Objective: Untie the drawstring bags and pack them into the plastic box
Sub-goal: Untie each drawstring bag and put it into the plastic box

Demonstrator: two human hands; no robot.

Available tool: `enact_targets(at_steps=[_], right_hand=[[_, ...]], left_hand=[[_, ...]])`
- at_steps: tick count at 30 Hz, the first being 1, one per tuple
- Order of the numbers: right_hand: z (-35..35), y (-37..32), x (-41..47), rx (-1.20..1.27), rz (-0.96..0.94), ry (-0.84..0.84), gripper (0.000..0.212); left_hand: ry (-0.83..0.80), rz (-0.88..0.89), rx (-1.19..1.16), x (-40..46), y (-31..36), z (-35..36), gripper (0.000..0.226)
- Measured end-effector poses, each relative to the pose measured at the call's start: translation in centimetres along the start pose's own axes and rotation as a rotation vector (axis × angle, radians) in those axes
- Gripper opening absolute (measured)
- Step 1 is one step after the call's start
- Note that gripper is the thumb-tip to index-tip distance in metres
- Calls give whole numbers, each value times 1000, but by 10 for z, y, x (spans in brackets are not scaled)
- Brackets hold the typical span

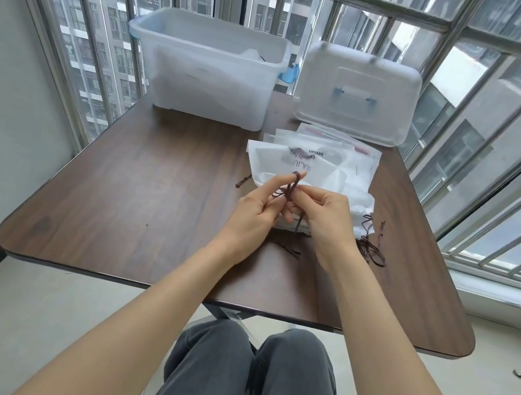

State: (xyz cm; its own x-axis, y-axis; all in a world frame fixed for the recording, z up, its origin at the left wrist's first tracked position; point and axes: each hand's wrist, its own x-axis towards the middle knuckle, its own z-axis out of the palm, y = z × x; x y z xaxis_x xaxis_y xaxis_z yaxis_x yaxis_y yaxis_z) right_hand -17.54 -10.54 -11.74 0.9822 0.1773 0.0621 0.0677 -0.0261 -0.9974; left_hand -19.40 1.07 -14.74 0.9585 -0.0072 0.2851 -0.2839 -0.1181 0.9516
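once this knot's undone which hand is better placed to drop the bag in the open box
Left, probably. The plastic box stands at the table's far left, on the left hand's side; the right hand would have to cross over. Both now pinch the drawstring.

One plastic box stands on the surface, with one lid just right of it. In front of the lid lies one pile of white drawstring bags; their number cannot be told. Two hands work there: left hand, right hand.
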Motion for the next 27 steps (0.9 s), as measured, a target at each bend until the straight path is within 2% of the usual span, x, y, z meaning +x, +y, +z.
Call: enact_targets(at_steps=[4,8,10,12,16,18,22,27], right_hand=[[-2,-7,-6,-74,-4,-63,17],[1,-5,-4,-115,8,70,15],[2,-1,-2,-59,53,133,16],[2,1,-1,26,98,156,17],[-1,0,-1,419,175,103,20],[-6,-1,-1,491,182,62,21],[-16,-3,-2,352,144,-58,20],[-24,-15,-2,-61,10,-143,11]], left_hand=[[-10,14,40,-1,-2,0,42],[28,59,132,-2,-4,3,33],[46,48,76,-2,-5,4,26],[66,2,5,-2,-4,4,31],[82,-32,6,-1,-7,4,25],[94,-52,-10,0,-7,3,22],[97,-56,-8,0,-6,3,19],[227,-70,-93,-1,-2,0,19]])
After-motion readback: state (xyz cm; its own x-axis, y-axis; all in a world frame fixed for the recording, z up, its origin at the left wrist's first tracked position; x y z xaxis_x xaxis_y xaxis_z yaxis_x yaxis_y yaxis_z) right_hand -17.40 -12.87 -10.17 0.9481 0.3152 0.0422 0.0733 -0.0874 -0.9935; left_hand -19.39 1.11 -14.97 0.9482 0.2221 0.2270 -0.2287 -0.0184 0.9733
